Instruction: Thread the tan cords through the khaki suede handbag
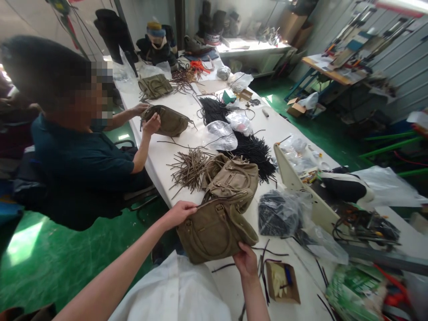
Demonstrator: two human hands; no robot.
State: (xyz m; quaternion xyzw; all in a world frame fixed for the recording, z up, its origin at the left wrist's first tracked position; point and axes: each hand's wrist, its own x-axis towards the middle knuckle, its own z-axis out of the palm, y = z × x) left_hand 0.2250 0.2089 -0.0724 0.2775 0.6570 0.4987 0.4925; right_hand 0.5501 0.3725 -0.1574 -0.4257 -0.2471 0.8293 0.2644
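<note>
An olive-brown handbag (207, 232) with two looped handles is held tilted over the table's near edge. My left hand (181, 213) grips its upper left corner, the fingers closed on the rim. Under the bag's right end, my right hand (246, 258) is closed on the lower corner, thumb against the side. Just behind it lies a second handbag (236, 178) of the same colour with buckles and handles. A bundle of brown cords (190, 167) lies beside that one, to its left.
At the left a seated co-worker (76, 147) handles another olive bag (169, 122). Black cords (252, 154) and plastic bags (219, 135) spread along the white table (167, 156). A small cardboard box (284, 285) sits near my right hand. Wrapped black material (277, 214) lies on the right.
</note>
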